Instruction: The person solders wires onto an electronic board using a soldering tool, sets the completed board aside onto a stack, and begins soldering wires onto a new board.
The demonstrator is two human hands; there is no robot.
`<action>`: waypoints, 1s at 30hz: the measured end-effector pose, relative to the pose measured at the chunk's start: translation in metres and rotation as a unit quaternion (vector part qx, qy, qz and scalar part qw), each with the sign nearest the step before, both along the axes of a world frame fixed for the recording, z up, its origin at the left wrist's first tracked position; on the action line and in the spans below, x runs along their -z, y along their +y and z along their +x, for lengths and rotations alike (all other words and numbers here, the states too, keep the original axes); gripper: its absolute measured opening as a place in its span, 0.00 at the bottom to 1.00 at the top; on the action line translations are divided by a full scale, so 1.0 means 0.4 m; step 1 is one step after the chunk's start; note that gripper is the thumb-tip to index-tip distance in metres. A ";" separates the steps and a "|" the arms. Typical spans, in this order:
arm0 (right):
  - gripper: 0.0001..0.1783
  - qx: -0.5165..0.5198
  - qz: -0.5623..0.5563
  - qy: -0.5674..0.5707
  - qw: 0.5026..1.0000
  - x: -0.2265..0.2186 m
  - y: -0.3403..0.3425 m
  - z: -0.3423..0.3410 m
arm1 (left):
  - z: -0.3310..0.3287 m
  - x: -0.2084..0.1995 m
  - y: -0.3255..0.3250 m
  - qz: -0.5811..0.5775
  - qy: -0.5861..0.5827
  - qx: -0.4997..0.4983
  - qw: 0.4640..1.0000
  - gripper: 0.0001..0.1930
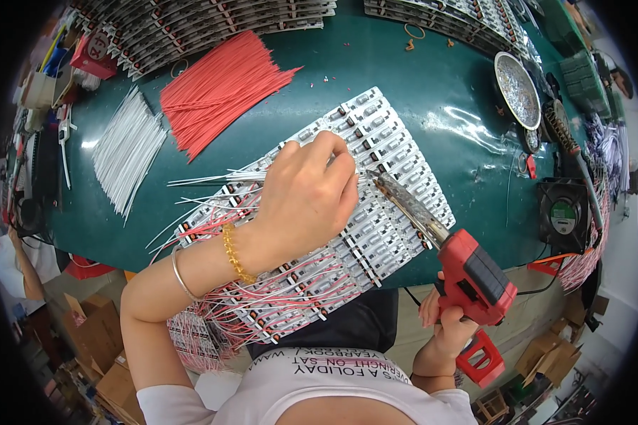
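Observation:
A panel of small white circuit boards [404, 166] lies tilted across the near side of the table. Over its middle, my left hand [308, 191] is closed with the fingers pinched. Several white wires [216, 178] stick out from under it to the left; the fingertips are mostly hidden behind the knuckles. My right hand [448, 322] grips a red and black soldering gun [478, 276]. Its metal tip reaches the panel just right of my left fingers. Red and white wires [290, 283] hang from the panel's left and near rows.
A bundle of red wires [220, 88] and a bundle of white wires [127, 152] lie on the green table [319, 64]. Stacked board panels [213, 32] line the back. To the right are a round metal dish [517, 91] and a black fan [564, 212].

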State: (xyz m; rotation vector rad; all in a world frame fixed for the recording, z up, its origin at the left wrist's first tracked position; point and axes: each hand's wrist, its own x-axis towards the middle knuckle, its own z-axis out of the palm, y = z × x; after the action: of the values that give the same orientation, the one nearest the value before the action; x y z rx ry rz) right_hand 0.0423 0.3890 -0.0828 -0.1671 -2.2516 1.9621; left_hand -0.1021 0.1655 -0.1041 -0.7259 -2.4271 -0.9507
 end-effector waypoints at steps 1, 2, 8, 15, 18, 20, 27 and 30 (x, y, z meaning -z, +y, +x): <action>0.41 -0.001 -0.001 -0.004 1.000 0.004 0.005 0.005 | 0.000 0.000 0.001 -0.001 0.001 -0.001 1.000 0.04; 0.40 -0.003 -0.003 -0.007 1.000 0.007 0.010 0.009 | -0.001 0.000 0.002 -0.001 0.001 -0.001 1.000 0.04; 0.36 0.015 -0.053 -0.060 0.997 -0.011 0.012 0.020 | -0.001 0.005 0.005 -0.015 0.015 -0.008 1.000 0.04; 0.42 -0.004 0.017 0.016 1.000 0.004 0.011 0.009 | 0.000 0.006 0.006 -0.012 0.019 -0.011 1.000 0.04; 0.43 -0.010 0.050 0.018 0.999 0.014 0.020 0.013 | 0.002 0.003 0.005 -0.013 0.021 -0.012 1.000 0.04; 0.44 -0.016 0.021 0.029 0.999 0.009 0.008 0.008 | 0.002 0.003 0.006 -0.013 0.024 -0.012 1.000 0.04; 0.45 -0.009 -0.001 0.031 0.999 -0.005 -0.007 0.010 | 0.005 0.007 0.000 0.017 0.012 0.013 1.000 0.04; 0.45 -0.005 0.000 0.031 0.999 -0.001 0.000 0.015 | 0.002 0.011 -0.006 0.016 -0.025 0.053 0.998 0.04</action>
State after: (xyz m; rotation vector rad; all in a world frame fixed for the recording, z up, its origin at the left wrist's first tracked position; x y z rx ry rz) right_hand 0.0485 0.3890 -0.0825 -0.0926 -2.2180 1.9441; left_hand -0.1014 0.1630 -0.1084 -0.8348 -2.4308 -1.0579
